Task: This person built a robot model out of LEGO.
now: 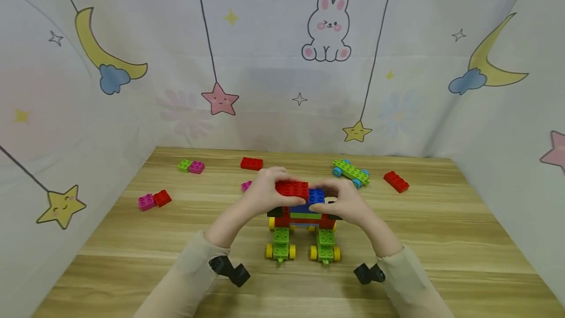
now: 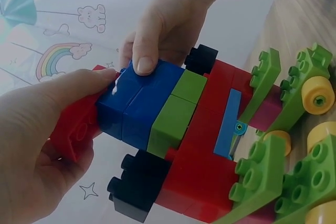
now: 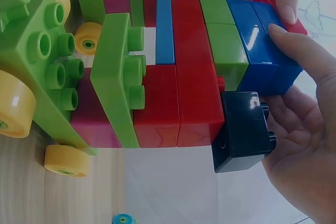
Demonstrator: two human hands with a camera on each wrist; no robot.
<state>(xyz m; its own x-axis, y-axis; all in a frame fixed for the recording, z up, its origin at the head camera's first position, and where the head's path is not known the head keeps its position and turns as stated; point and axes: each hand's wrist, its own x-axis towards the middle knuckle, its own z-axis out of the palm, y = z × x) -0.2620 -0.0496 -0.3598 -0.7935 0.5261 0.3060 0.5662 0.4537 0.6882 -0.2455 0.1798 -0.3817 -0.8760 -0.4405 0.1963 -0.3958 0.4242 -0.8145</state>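
While hands (image 1: 267, 194) (image 1: 347, 203) grip bricks (image 1: 295, 189) (image 1: 316, 195), seemingly cloth walls (image 1: 273, 53) edge the wood-grained table (image 1: 423, 244).

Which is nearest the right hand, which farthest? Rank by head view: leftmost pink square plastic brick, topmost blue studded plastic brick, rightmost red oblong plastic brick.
1. Blue brick: touching the right hand.
2. Red brick: on the right.
3. Pink brick: far left.

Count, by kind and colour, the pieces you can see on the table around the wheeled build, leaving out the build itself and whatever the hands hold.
Red bricks: 3
Pink bricks: 3, one partly hidden by the left hand
Lime-green brick: 1
Lime-green wheeled base with blue wheels: 1
Total: 8
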